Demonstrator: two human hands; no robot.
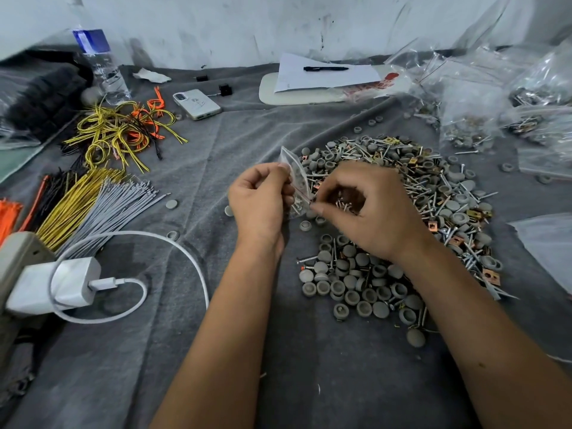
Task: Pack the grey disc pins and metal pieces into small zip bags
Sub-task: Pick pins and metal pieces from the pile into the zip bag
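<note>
The small zip bag (295,181) is clear plastic with a red line along its seal, and it stands tilted between the two hands, just left of the big pile of parts (399,230) on the grey cloth (192,351). A few screws show through its lower part. The left hand (258,201) pinches the bag's left edge between thumb and curled fingers. The right hand (365,205) is curled at the bag's mouth, thumb and fingertips pressed together on the bag's right edge, with several screws (345,204) cupped under its fingers. The pile mixes grey disc pins (349,287), many lying cup side up, silvery screws and small copper and brass square plates (491,276). A few stray discs lie on the cloth just left of the bag. Far right of the pile, clear bags (467,125) hold more of the same mixed parts. Left of the pile lie bundles of yellow, grey, black and orange ties (89,209), a white charger (54,286) with its cable, a phone (196,104) and a water bottle (100,66) with a blue label; no writing on it can be read. Behind the pile a black pen (325,68) rests on a sheet of paper (328,77).
</note>
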